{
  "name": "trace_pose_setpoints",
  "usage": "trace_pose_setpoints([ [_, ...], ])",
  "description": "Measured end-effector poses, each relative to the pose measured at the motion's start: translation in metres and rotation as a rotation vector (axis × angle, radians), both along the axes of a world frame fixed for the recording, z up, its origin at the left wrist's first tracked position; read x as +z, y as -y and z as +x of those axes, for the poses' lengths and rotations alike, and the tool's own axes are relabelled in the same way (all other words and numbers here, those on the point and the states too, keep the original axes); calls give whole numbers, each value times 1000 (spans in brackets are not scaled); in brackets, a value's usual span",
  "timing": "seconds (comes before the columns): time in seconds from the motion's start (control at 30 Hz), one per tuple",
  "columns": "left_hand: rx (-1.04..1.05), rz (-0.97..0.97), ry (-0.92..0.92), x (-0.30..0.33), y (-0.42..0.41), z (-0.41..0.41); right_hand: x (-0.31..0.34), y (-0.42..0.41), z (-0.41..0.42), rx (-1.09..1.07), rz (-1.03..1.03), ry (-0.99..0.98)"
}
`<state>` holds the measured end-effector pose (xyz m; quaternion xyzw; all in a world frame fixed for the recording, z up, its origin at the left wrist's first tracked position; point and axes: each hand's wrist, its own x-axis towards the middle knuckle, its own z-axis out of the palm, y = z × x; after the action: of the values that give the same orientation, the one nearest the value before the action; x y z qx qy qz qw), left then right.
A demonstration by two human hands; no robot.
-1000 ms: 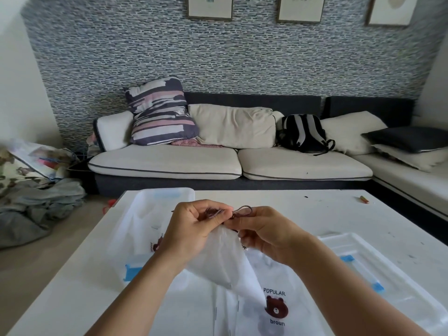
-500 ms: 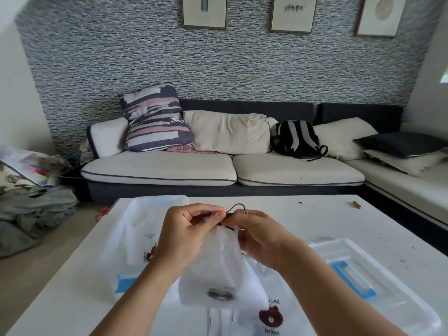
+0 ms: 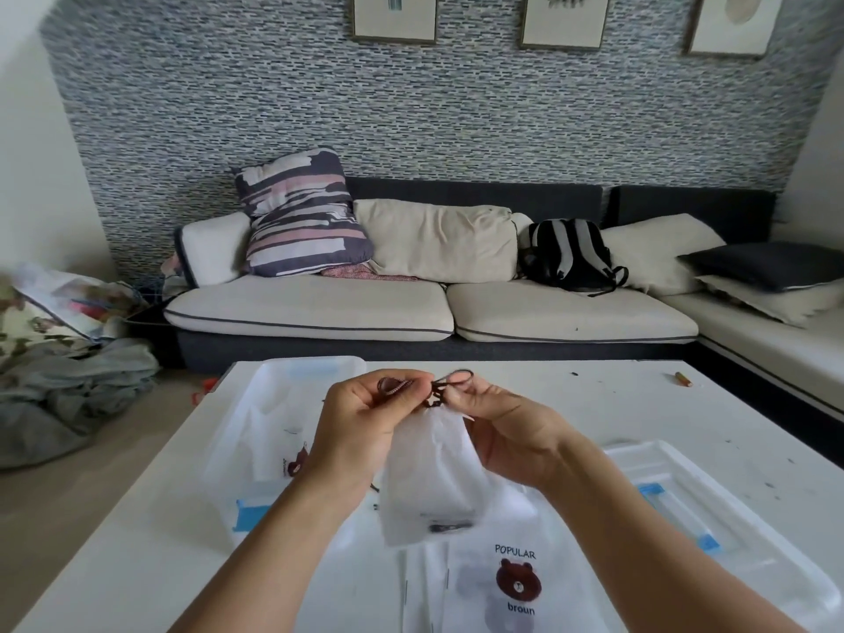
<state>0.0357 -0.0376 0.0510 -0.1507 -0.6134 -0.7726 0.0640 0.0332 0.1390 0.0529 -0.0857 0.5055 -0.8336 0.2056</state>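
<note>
Behind the white counter (image 3: 593,404) stands a long sofa (image 3: 310,308) against a patterned wall. On the counter's left side lies a clear box (image 3: 278,395). A bear print (image 3: 297,459) shows inside it, with writing too small to read.

Next comes the left hand (image 3: 361,422), its fingers (image 3: 388,404) curled and pinching one end of a dark cord (image 3: 459,376). The cord runs through the mouth of a small white pouch (image 3: 434,472). The pouch hangs in the air between both hands, above the counter and not touching it. The right hand (image 3: 507,431) pinches the other end, where the cord makes a loop.

I judge that the two hands pull apart so that the mouth closes. The pouch is held upright, probably so the small dark thing at its bottom stays inside.

Below the right forearm lies a flat white bag (image 3: 518,582) with a brown bear, "POPULAR" above it and "broun" below. Further right rests a clear lid (image 3: 740,532) with blue clips, probably set aside to leave the box open. A crayon (image 3: 683,379) lies near the far right edge.
</note>
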Motion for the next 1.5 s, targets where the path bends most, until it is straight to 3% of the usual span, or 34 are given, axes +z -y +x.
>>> trace_pose_setpoints([
  [0.07,-72,43,38,1,2,0,-4,-4,-2,24,-31,-13],
  [0.1,-85,39,39,2,2,1,-2,-6,-1,27,52,-65],
  [0.23,12,-152,-48,0,8,-2,15,-14,1,-107,517,-295],
  [0.37,57,-454,-147,-10,6,-2,18,-17,-1,-230,1214,-745],
  [0.43,74,-460,-145,-13,3,-1,15,-17,-1,-294,1314,-808],
  [0.53,110,-398,-131,-11,3,-1,15,-22,0,-323,1262,-747],
  [0.77,74,-233,-76,-13,1,-3,20,-34,6,-144,1002,-381],
  [0.9,56,-229,-73,-13,-2,-3,22,-31,7,-174,746,-420],
  [1.17,65,-254,-44,-13,-2,-2,30,-16,6,-352,784,-555],
  [1.5,56,-97,63,-7,3,1,39,0,22,-57,498,-318],
])
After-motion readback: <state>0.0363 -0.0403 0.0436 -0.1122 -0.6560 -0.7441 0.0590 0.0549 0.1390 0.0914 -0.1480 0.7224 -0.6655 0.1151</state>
